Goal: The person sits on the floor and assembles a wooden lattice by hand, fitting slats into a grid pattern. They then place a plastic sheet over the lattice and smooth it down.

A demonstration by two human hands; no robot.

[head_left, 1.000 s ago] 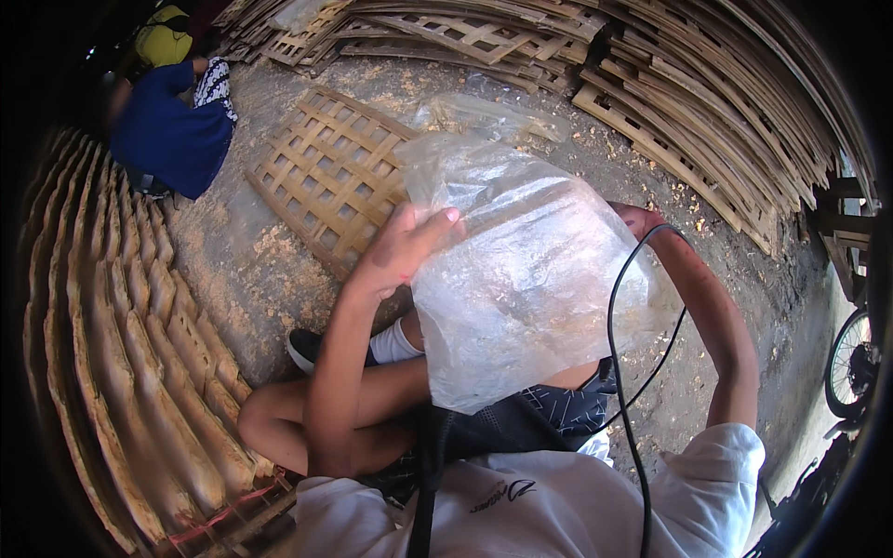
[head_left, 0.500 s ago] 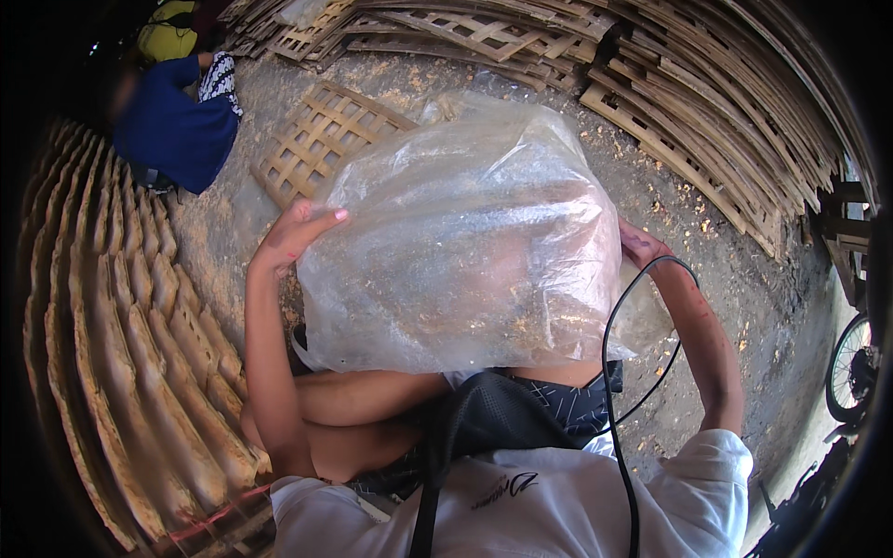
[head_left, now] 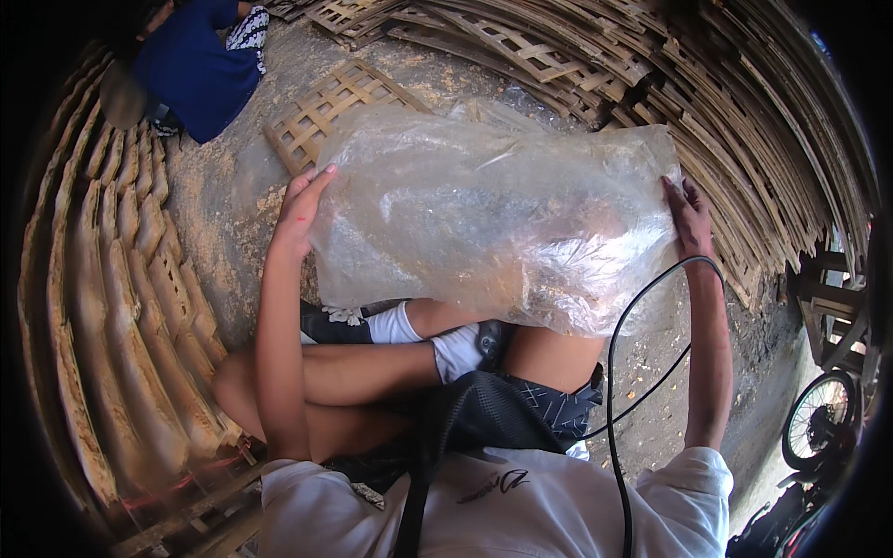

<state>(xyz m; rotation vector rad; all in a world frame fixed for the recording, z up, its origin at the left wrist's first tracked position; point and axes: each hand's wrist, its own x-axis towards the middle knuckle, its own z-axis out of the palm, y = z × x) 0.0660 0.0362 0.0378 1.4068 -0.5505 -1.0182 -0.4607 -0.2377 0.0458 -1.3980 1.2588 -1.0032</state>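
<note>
A clear, crumpled plastic sheet (head_left: 465, 214) is stretched out in front of me above my crossed legs. My left hand (head_left: 302, 209) pinches its left edge, thumb on the near side. At the opposite edge, my right hand (head_left: 690, 216) grips the plastic between thumb and curled fingers. Light crumbs cling to the sheet. Part of a lattice panel of woven slats (head_left: 339, 98) lies on the ground beyond, its near side covered by the plastic.
Stacked lattice panels (head_left: 744, 139) rise at the right and far side. Rows of pale, wavy-edged slabs (head_left: 121, 307) line the left. A person in dark blue (head_left: 200, 70) crouches at the far left. A black cable (head_left: 611, 400) loops by my right arm; a wheel (head_left: 820, 418) stands at right.
My right hand has moved outward to the right and away from me, and the sheet is spread wider and flatter. My left hand has risen slightly. More of my legs and shoes shows.
</note>
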